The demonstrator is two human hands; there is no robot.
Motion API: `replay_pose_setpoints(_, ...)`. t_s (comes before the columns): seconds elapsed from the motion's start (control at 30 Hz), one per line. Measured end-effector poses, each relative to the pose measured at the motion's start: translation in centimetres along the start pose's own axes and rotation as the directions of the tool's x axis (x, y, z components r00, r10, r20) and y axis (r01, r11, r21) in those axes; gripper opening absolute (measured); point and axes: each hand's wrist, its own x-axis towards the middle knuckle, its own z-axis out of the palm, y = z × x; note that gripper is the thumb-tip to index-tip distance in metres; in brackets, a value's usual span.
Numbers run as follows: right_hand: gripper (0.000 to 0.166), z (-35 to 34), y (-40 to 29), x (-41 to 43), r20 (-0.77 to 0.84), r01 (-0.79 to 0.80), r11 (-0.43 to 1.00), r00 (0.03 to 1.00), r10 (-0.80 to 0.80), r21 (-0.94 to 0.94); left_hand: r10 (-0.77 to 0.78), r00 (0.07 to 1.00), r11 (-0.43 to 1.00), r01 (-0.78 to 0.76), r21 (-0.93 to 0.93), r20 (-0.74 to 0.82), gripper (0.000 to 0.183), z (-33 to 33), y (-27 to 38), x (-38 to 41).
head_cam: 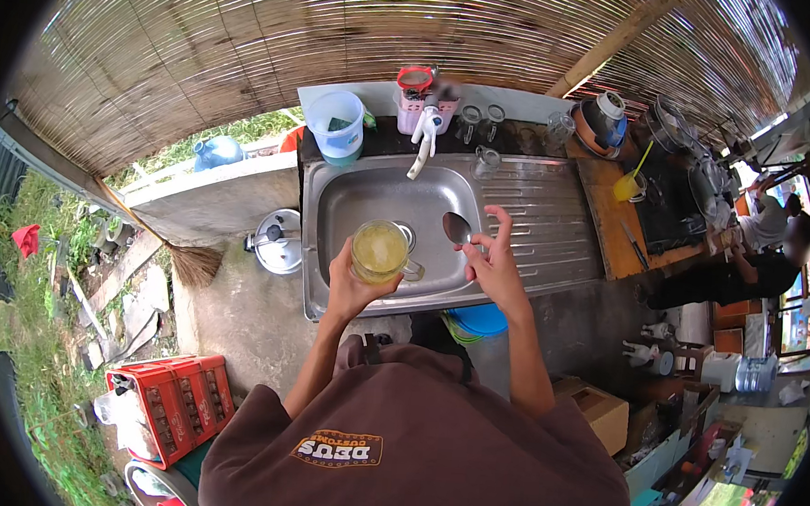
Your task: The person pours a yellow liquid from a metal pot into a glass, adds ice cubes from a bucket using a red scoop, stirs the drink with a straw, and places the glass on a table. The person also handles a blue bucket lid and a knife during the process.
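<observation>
My left hand (pixel 356 285) grips a clear glass mug (pixel 380 251) of pale yellow liquid, held over the near left part of a stainless steel sink (pixel 331 207). Something whitish shows in the liquid. The mug's handle points right. To the right, my right hand (pixel 496 267) pinches a metal spoon (pixel 456 228) by its handle between thumb and fingers, the index finger lifted away. The spoon's bowl hangs over the basin's right side, apart from the mug. Behind the basin stands a white faucet (pixel 428 130) with its spout over the sink. The drain is partly hidden behind the mug.
Several glass mugs (pixel 487 162) stand behind the ribbed drainboard (pixel 539 219). A clear bucket (pixel 334 127) and a pink basket (pixel 408 117) line the back ledge. At right, a knife (pixel 635 245) and a yellow drink (pixel 626 188) lie near another person (pixel 744 274).
</observation>
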Motion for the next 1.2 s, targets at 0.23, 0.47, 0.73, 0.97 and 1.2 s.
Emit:
replay_pose_setpoints(0.23, 0.050, 2.2, -2.1, -3.8, -0.104, 0.104, 0.875, 0.993, -0.061, 0.473, 0.014, 0.995, 0.999, -0.017, 0.027, 0.098, 0.071, -2.2, -1.3, -3.7)
replay_pose_setpoints(0.47, 0.018, 3.0, -6.8, -4.7, -0.283, 0.335, 0.681, 0.940, -0.192, 0.651, 0.052, 0.987, 0.997, -0.061, 0.054, 0.155, 0.072, -1.8, 0.4, -4.7)
replay_pose_setpoints(0.73, 0.021, 2.2, -6.7, -2.5, -0.337, 0.389, 0.659, 0.917, -0.212, 0.644, 0.078, 0.987, 0.995, -0.086, 0.049, 0.142, 0.071, 0.9, 1.1, -3.2)
replay_pose_setpoints(0.97, 0.042, -0.4, -6.4, -2.7, -0.258, 0.408, 0.900, 0.895, -0.363, 0.151, 0.117, 0.985, 0.987, -0.130, 0.099, 0.124, 0.071, 2.7, 0.8, -2.0)
replay_pose_setpoints(1.2, 0.041, -2.4, -6.8, -2.9, 0.204, 0.466, 0.713, 0.881, -0.427, -0.524, 0.083, 0.993, 0.989, -0.092, 0.116, 0.080, 0.071, 3.7, 0.0, -1.6)
